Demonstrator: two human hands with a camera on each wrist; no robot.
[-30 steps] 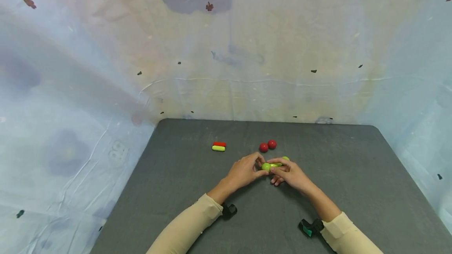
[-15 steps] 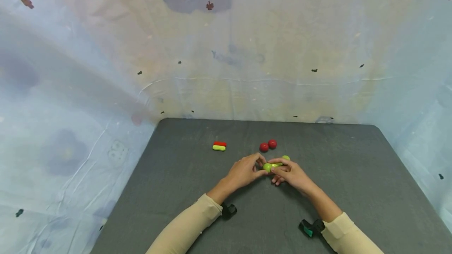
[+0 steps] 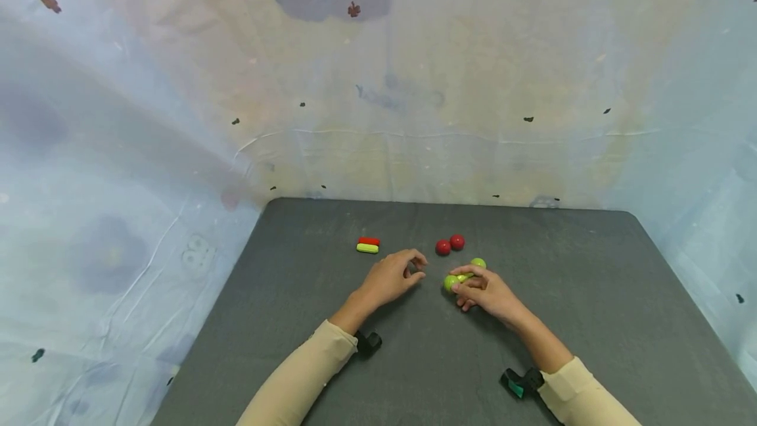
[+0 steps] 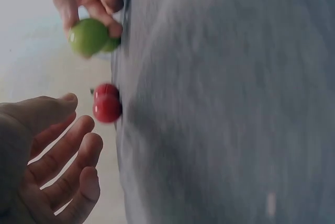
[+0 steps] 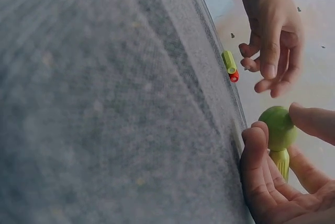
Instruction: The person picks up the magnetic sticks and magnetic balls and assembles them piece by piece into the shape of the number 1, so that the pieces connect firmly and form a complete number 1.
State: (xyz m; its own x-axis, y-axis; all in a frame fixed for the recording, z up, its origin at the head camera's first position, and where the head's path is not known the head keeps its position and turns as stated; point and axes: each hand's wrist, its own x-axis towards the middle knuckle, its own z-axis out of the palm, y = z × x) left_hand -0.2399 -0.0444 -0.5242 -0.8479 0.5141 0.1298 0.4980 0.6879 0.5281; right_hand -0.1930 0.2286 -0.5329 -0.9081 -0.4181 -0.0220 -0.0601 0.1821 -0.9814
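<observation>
My right hand (image 3: 489,294) pinches a small toy dumbbell (image 3: 451,283): two green balls joined by a yellow-green rod. In the right wrist view the nearer green ball (image 5: 278,129) and the ribbed rod (image 5: 281,164) show between thumb and fingers. The far ball (image 3: 478,263) sticks out beyond the fingers, low over the table. To the left, my left hand (image 3: 391,277) hovers apart from the dumbbell, holding nothing, its fingers loosely bent; the left wrist view shows those fingers (image 4: 73,166) spread.
Two red balls (image 3: 443,248) lie together behind the hands on the dark grey table (image 3: 414,367). Farther left, a red rod (image 3: 369,240) and a yellow-green rod (image 3: 367,249) lie side by side. A patterned cloth (image 3: 437,163) hangs behind and beside the table.
My left hand has let go of the dumbbell's near ball and moved left, away from it. The right hand has stayed nearly still, keeping its hold.
</observation>
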